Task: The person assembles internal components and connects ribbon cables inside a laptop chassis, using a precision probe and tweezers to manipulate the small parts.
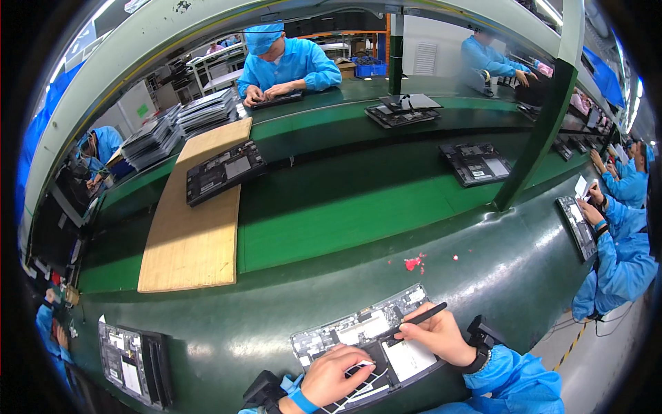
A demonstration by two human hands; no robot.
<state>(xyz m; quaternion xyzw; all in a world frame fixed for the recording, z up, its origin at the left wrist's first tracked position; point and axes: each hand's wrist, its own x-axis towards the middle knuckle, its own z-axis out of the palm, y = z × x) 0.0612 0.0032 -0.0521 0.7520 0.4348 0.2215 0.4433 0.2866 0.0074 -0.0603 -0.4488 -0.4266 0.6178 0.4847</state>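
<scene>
On the green tabletop [276,324], an opened laptop base [369,341] lies under both hands. Left hand [331,376] presses flat, fingers spread. Right hand [438,334] pinches a black stylus [417,320].

Hidden and cut off at the bench

The left hand [336,376] covers part of the opened laptop base [369,338]; the pen-like tool [418,319] tip's contact is too small to judge; both forearms leave the lower edge.

Opened laptop base [365,338] flat on bench, black stylus [419,319] tilted above

hands [386,355] on open laptop chassis [365,338], black stylus [417,319]
</scene>
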